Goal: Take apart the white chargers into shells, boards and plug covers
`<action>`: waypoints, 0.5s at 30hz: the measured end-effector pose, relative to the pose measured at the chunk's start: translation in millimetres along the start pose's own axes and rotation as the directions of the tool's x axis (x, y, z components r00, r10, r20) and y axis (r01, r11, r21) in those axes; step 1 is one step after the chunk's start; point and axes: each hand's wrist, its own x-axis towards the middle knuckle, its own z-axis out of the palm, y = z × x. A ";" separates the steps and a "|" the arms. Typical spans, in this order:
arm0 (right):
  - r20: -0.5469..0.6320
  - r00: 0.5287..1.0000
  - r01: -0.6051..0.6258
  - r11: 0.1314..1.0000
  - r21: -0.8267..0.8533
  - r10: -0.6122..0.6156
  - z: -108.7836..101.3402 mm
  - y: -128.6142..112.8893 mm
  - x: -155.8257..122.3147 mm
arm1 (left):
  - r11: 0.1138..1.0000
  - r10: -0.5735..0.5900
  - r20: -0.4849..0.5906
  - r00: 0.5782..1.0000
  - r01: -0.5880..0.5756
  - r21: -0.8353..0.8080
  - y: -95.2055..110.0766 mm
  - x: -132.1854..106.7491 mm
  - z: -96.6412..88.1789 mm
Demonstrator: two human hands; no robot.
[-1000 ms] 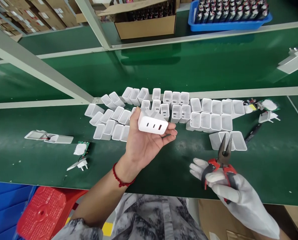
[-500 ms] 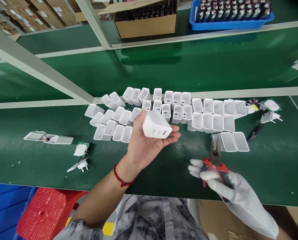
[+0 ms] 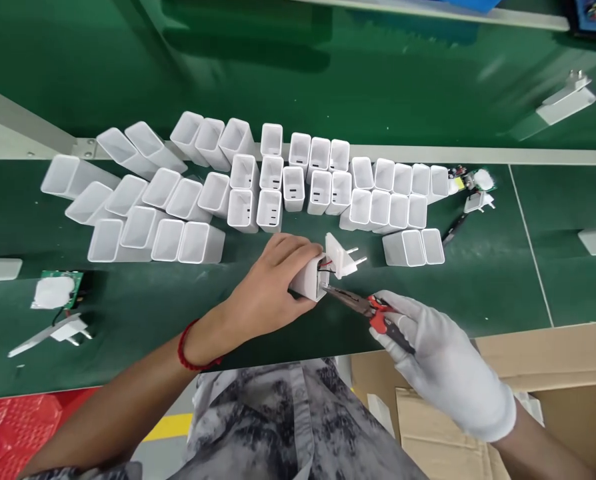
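My bare left hand (image 3: pixel 265 288) grips a white charger body (image 3: pixel 309 279) down on the green bench. Its plug cap (image 3: pixel 342 257) with two metal pins is lifted off the end, still joined by red and black wires. My gloved right hand (image 3: pixel 441 363) holds red-handled pliers (image 3: pixel 365 308), and the jaw tips reach into the open end of the charger body, just below the cap.
Several empty white charger shells (image 3: pixel 258 190) stand and lie in rows behind my hands. A circuit board with a white pad (image 3: pixel 55 291) and a loose plug cap (image 3: pixel 53 331) lie at left. More loose parts (image 3: pixel 471 190) sit at right. A cardboard box (image 3: pixel 543 393) is at the bench's near right edge.
My left hand turned the charger over and lowered it to the bench. The plug cap now stands off the body. The pliers moved left into the charger's open end. The camera tilted down.
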 end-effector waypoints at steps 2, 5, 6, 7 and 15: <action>-0.014 1.000 0.003 0.998 -0.057 -0.003 1.7 -1.6 0.6 | 0.999 0.027 -0.005 1.000 -0.027 0.047 -0.2 -1.9 1.0; -0.028 0.999 0.017 0.994 -0.110 -0.021 0.9 -4.2 1.3 | 0.993 0.052 -0.021 0.998 -0.049 0.105 -0.9 -4.3 1.0; -0.018 0.999 0.025 0.993 -0.115 -0.027 -0.1 -4.9 1.7 | 0.992 0.057 -0.022 0.998 -0.054 0.118 -1.3 -4.6 1.0; -0.004 0.999 0.032 0.993 -0.117 -0.033 -1.1 -5.6 2.3 | 0.990 0.062 -0.023 0.998 -0.059 0.128 -1.8 -4.7 1.0; 0.073 0.997 -0.007 0.975 -0.222 0.024 0.0 -10.9 8.6 | 0.973 0.125 0.003 0.992 -0.123 0.197 -6.7 -3.6 3.1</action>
